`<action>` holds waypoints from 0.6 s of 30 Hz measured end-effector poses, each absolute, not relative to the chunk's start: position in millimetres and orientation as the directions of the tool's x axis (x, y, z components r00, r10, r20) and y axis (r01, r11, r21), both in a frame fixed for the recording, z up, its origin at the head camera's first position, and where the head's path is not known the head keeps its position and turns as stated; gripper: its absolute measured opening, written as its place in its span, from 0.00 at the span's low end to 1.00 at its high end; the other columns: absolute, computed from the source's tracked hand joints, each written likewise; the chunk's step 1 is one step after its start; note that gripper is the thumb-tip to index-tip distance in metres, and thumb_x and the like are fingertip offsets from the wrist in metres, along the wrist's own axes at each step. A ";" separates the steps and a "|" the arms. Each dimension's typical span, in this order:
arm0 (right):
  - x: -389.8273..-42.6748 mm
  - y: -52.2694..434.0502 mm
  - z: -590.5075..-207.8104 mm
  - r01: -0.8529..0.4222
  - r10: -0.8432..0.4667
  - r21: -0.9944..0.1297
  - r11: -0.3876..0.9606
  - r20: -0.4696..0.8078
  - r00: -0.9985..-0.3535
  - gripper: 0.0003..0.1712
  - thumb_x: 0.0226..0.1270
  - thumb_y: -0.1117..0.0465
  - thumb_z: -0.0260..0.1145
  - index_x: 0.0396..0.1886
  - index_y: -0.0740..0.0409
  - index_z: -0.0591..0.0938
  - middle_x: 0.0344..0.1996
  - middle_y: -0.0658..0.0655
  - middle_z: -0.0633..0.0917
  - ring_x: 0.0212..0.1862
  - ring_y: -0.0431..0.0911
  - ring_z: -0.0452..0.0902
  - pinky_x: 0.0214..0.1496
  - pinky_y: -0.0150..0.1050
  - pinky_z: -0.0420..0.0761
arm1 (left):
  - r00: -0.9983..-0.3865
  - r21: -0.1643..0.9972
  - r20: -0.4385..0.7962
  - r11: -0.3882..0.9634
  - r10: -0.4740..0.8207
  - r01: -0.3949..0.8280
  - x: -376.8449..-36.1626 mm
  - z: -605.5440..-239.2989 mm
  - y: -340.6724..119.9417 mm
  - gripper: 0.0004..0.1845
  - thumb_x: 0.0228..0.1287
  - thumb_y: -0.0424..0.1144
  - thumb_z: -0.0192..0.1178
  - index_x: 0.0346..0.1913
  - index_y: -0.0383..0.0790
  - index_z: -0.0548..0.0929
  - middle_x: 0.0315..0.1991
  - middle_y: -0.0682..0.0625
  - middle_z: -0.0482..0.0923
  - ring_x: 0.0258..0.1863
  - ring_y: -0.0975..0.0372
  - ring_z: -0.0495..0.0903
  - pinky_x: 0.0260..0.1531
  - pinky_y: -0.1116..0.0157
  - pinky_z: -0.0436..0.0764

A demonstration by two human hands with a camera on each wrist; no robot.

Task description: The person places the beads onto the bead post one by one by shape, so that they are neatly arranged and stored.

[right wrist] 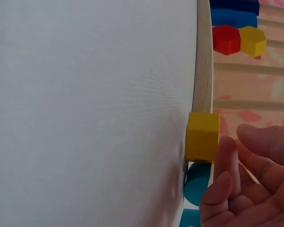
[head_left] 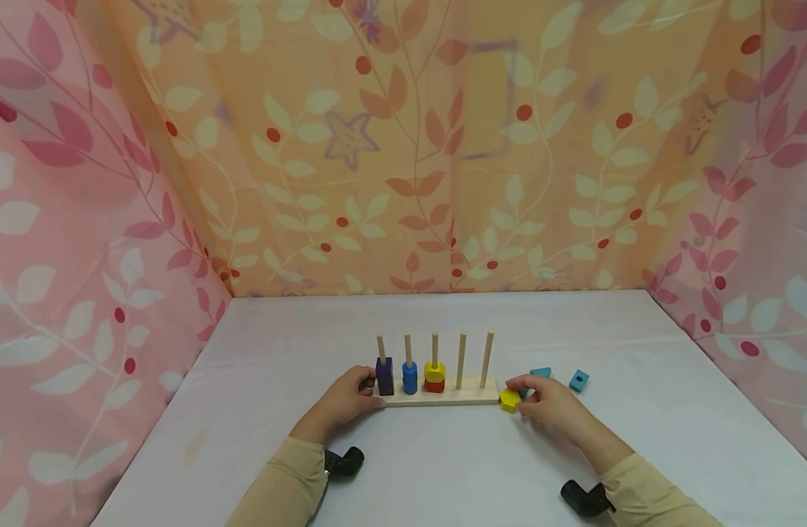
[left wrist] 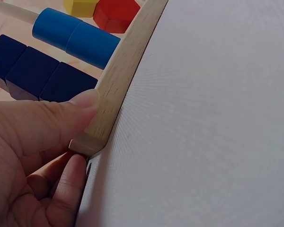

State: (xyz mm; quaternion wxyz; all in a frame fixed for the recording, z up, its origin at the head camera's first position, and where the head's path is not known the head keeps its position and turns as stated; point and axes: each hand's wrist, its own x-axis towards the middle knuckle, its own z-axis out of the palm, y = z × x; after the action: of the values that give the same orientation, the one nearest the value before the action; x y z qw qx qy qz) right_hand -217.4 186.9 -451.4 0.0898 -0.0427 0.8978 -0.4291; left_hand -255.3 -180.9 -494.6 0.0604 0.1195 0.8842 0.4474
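Observation:
A pale wooden peg stand [head_left: 443, 399] with several upright pegs stands on the table. Its left end is gripped by my left hand [head_left: 346, 395], thumb on the front edge [left wrist: 80, 104]. Dark blue square blocks [head_left: 385, 377] fill the leftmost peg, with blue cylinders [head_left: 410, 378] beside them. The third peg carries a yellow hexagonal block [head_left: 434, 371] over a red one [head_left: 434, 386]; the two right pegs are bare. At the stand's right end lies a loose yellow hexagonal block [right wrist: 202, 137]. My right hand [head_left: 551, 402] has its fingertips right at that block, fingers loosely bent.
Beyond my right hand lie a teal triangular block [head_left: 541, 372] and a teal square block with a hole [head_left: 579, 380]. A teal rounded block [right wrist: 197, 184] sits just past the loose yellow one. Patterned cloth walls [head_left: 429, 146] enclose the white table [head_left: 443, 468].

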 end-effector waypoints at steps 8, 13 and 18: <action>-214.8 183.4 -453.8 0.038 -0.155 -0.750 0.660 -0.185 -0.970 0.17 0.49 0.67 0.70 0.43 0.55 0.82 0.36 0.51 0.79 0.32 0.46 0.67 0.28 0.35 0.72 | -0.963 0.812 0.004 0.561 0.268 0.159 -254.1 -493.2 -180.7 0.27 0.47 0.37 0.70 0.51 0.33 0.73 0.50 0.43 0.72 0.49 0.56 0.73 0.51 0.58 0.74; -212.4 183.2 -454.4 -0.038 -0.236 -0.719 0.694 -0.178 -0.955 0.16 0.47 0.65 0.72 0.39 0.54 0.83 0.35 0.51 0.79 0.34 0.45 0.68 0.34 0.36 0.73 | -0.962 0.805 0.012 0.568 0.274 0.172 -253.9 -493.5 -180.4 0.27 0.47 0.37 0.70 0.51 0.33 0.73 0.49 0.44 0.72 0.48 0.56 0.73 0.50 0.58 0.75; -210.4 183.5 -453.4 -0.112 -0.332 -0.725 0.679 -0.167 -0.928 0.14 0.46 0.65 0.73 0.34 0.54 0.79 0.31 0.51 0.77 0.31 0.45 0.68 0.30 0.36 0.72 | -0.961 0.807 0.019 0.563 0.277 0.179 -253.5 -493.9 -180.6 0.27 0.47 0.36 0.70 0.51 0.32 0.73 0.48 0.45 0.72 0.48 0.57 0.73 0.50 0.58 0.75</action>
State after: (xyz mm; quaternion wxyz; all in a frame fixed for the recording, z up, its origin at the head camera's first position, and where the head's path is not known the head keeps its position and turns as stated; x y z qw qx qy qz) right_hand -210.4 183.5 -453.4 0.1442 -0.1226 0.9049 -0.3813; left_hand -253.5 -180.6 -493.9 0.0550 0.1292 0.8823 0.4492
